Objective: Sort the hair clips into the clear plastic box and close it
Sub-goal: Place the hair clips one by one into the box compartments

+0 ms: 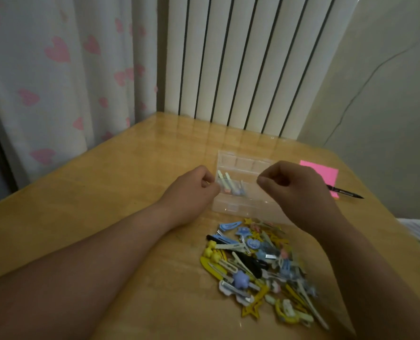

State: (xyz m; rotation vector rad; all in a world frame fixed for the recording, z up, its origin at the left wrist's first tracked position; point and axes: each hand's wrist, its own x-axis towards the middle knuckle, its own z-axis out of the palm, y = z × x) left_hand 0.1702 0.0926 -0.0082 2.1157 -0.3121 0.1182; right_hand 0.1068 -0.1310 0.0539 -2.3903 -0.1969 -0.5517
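Clear plastic box [231, 207], glossy wooden table [100, 192].

Between the fingers of the left hand [191, 190] and the right hand [294, 190], a gap is standing open over the box [240, 165]. Nearer than the fingers, between the forearms, the clips [258, 266] are blocking the table [105, 204]. Right of the right fingers, notes [321, 173] and a pen [346, 192] are obstructing. Left of the left fingers, bare wood is lying free. Beyond the fingers, a radiator [240, 57] is closing the far edge.
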